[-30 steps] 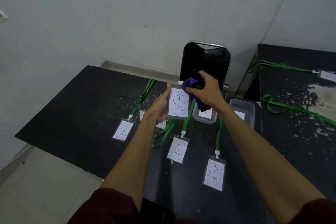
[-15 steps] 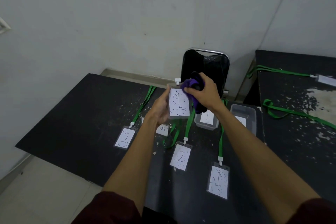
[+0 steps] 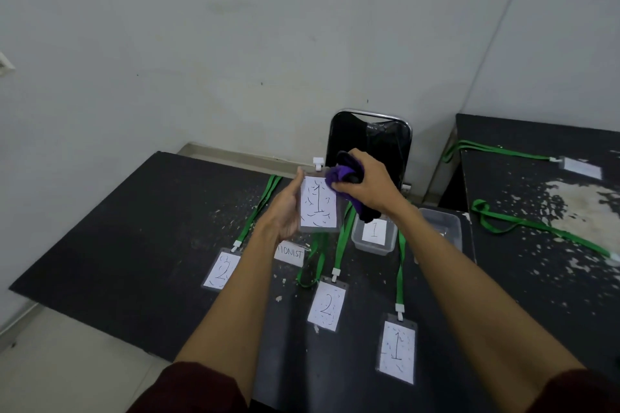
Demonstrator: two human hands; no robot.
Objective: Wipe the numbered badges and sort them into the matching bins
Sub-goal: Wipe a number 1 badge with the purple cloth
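My left hand [image 3: 285, 211] holds a scribbled badge marked 1 [image 3: 317, 208] upright above the table, its green lanyard hanging down. My right hand [image 3: 372, 189] grips a purple and black cloth [image 3: 340, 173] and presses it on the badge's top right corner. On the black table [image 3: 134, 228] lie a badge marked 2 [image 3: 220, 270] at the left, another 2 badge [image 3: 326, 307] in the middle and a 1 badge [image 3: 397, 350] near the front. A clear bin labelled 1 [image 3: 374, 233] stands behind, and a second clear bin [image 3: 443, 226] to its right is partly hidden by my right arm.
A black chair back [image 3: 369, 141] stands behind the table against the white wall. A card reading "TIONIST" [image 3: 290, 253] lies under my left wrist. A second, paint-flecked table [image 3: 553, 228] at the right carries green lanyards [image 3: 536, 226] and a badge [image 3: 582, 168].
The cloth in my right hand has shifted slightly over the top of the held badge. Both hands stay in about the same place; the camera has tilted up a little.
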